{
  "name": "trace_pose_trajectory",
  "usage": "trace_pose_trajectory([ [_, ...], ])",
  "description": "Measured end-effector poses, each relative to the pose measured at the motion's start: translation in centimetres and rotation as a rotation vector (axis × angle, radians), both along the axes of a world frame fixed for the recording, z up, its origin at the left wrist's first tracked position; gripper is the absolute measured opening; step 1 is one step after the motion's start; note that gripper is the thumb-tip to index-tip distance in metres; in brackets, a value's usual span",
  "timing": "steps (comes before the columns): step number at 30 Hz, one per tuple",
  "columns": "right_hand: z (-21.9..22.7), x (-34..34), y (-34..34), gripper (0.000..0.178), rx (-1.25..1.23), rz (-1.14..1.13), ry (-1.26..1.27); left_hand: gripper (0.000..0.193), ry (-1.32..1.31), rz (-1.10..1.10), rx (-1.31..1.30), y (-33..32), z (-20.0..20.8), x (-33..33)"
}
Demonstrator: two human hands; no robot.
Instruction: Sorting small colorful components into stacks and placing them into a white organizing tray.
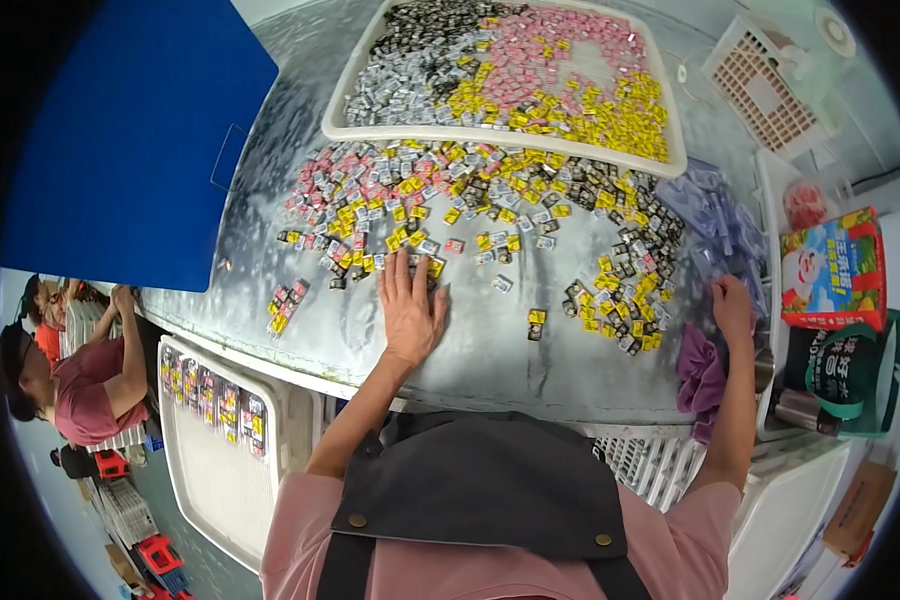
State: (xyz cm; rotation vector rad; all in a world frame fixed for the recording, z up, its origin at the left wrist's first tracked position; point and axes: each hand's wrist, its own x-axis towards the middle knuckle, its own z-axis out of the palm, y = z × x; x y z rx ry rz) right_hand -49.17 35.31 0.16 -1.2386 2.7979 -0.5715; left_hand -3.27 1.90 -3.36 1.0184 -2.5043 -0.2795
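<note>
Centre frame, we are facing a grey worktable point(490, 370) strewn with small coloured sachets point(490, 205); our left hand point(410, 305) is pressing flat on them, fingers together; right of frame, our right hand point(732, 305) is reaching into clear plastic bags point(715, 215), its fingers' state untellable.

The left hand point(410, 305) is lying flat on the table, covering any small packets point(490, 205) beneath the palm and fingers. The right hand point(732, 308) is reaching into the pile of clear bags point(715, 215) at the right; its fingertips are hidden among them, so its grip cannot be judged. The far tray point(370, 128) is being cut off along the top edge. The near tray point(215, 470), low on the left, is partly hidden under the table edge. Print on individual packets is too small to read. A purple cloth point(700, 375) is partly hidden behind the right forearm.
</note>
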Motion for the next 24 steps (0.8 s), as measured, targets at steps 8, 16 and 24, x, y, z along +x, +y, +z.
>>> trace_pose_trajectory([
  [8, 4.8, 19.7, -12.3, 0.005, -0.237, 0.383, 0.011, 0.055, 0.015, 0.010, -0.009, 0.0, 0.3, 0.4],
  [16, -0.8, 32.2, -16.8, 0.023, -0.308, 1.132, -0.024, 0.043, 0.211, -0.022, 0.102, -1.5, 1.1, 3.3],
  [24, -1.3, 19.0, -11.0, 0.064, -0.216, 0.063, 0.162, 0.062, -0.017, 0.004, 0.027, -1.9, 0.2, 2.1],
])
